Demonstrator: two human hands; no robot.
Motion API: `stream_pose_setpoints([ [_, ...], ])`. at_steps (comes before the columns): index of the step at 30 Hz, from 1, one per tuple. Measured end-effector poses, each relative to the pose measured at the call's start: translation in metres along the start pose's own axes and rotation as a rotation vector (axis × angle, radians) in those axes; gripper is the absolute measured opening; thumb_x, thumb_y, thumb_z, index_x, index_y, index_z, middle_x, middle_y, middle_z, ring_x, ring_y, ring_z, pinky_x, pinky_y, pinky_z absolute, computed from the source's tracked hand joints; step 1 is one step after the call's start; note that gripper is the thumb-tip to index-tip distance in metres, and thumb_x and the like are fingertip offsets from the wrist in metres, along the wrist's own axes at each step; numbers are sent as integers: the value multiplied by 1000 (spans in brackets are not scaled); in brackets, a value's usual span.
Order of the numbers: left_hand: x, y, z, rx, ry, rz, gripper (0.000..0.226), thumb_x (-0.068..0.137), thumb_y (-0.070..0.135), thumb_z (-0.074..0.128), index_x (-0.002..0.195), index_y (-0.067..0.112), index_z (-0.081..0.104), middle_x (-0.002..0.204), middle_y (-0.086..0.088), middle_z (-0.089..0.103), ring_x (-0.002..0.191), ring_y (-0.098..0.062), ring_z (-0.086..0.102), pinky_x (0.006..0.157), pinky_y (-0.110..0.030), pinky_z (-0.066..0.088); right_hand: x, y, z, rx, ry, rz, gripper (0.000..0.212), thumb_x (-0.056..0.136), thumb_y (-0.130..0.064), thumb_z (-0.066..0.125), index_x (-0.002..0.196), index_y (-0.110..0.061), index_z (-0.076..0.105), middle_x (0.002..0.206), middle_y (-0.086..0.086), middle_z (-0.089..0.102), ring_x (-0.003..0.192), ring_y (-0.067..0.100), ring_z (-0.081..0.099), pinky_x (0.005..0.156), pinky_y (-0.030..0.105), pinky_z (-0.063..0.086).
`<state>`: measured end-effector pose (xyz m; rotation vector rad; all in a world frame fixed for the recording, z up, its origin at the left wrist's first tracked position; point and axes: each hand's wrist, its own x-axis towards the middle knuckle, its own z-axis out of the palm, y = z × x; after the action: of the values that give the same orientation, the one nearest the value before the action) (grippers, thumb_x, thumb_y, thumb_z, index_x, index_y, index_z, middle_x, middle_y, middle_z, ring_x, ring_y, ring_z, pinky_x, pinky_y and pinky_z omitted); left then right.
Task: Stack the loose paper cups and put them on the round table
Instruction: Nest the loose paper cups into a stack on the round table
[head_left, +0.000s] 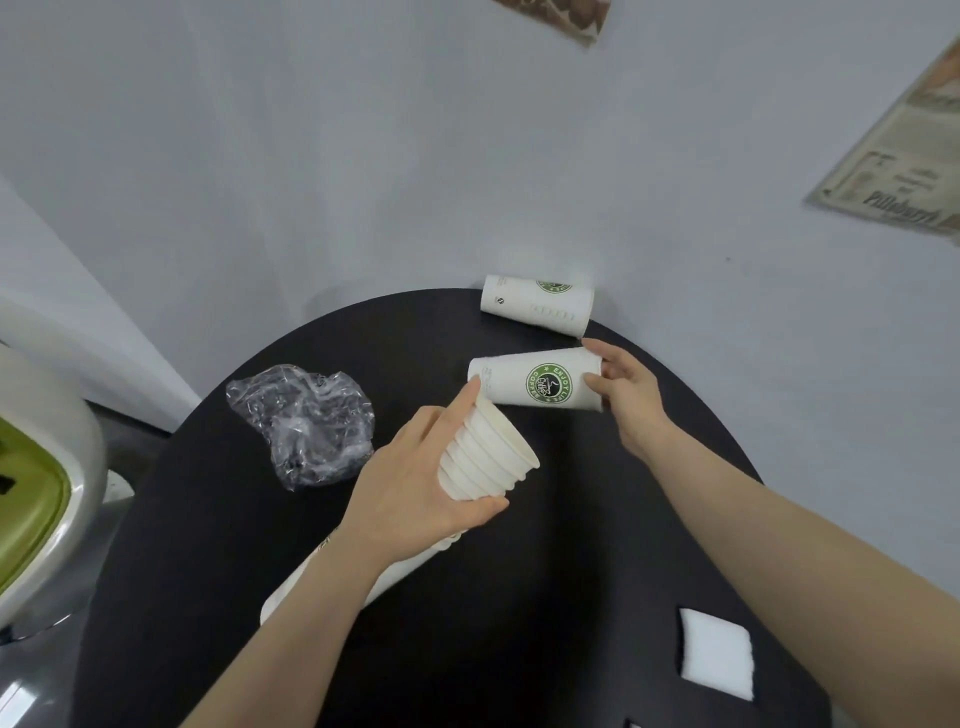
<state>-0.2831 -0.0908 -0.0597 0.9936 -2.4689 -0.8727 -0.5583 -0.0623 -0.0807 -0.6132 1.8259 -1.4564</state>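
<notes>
My left hand (415, 483) grips a long stack of white paper cups (488, 457), tilted, its open rims pointing up and right. My right hand (628, 395) holds a single white cup with a green logo (535, 382) by its rim, lying sideways in the air. That cup's base is close to the mouth of the stack. Another loose cup (537, 304) lies on its side at the far edge of the round black table (571, 519), against the wall.
A crumpled clear plastic bag (304, 423) lies on the table's left part. A white folded napkin (717, 654) sits at the near right. A white and green chair (36, 478) stands to the left. The grey wall is just behind the table.
</notes>
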Motion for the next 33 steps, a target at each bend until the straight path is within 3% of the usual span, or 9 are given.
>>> stream_pose_setpoints([
  [4,-4,0,2,-9,-30,-7,107,66,63,69,136,66,-12,115,25,36,101,4,42,70,-16,37,-29,-14,-17,-5,-36,-59,50,85,10,55,106,-32,68,95,1,70,96,20,65,82,32,50],
  [8,-9,2,4,1,-71,-16,106,68,62,68,137,65,-12,116,23,37,104,-1,46,77,-25,45,-53,-33,-31,17,-15,-122,47,85,11,55,101,-31,69,96,-1,71,96,19,64,86,35,50],
  [12,-14,6,3,0,-54,-8,106,67,64,67,130,69,-18,119,23,37,104,-1,45,77,-24,43,-74,-50,-39,32,17,-192,42,86,11,55,102,-25,68,80,-11,72,75,3,65,62,14,46],
  [14,-18,7,3,-15,-50,-7,106,67,65,67,131,69,-17,118,24,37,104,0,45,77,-23,43,-83,-59,-43,43,39,-221,39,86,11,54,105,-21,67,77,-13,72,71,0,63,58,10,45],
  [22,-29,8,1,-46,-44,-24,105,64,67,65,132,69,-16,111,24,37,99,-1,47,74,-24,43,-111,-74,-46,67,18,-239,36,87,8,55,105,-21,68,80,-9,72,82,14,64,74,28,48],
  [30,-33,7,-3,-59,-50,-20,105,64,67,63,134,68,-15,114,22,39,100,-4,49,78,-29,49,-129,-74,-43,92,-43,-238,37,87,7,56,105,-22,68,88,-2,74,84,18,66,75,32,48],
  [33,-35,9,-6,-70,-51,-7,105,64,67,64,134,68,-14,117,23,39,100,-3,50,79,-30,50,-135,-71,-35,51,-154,-219,35,86,3,58,108,-23,68,91,0,75,86,17,68,76,32,49],
])
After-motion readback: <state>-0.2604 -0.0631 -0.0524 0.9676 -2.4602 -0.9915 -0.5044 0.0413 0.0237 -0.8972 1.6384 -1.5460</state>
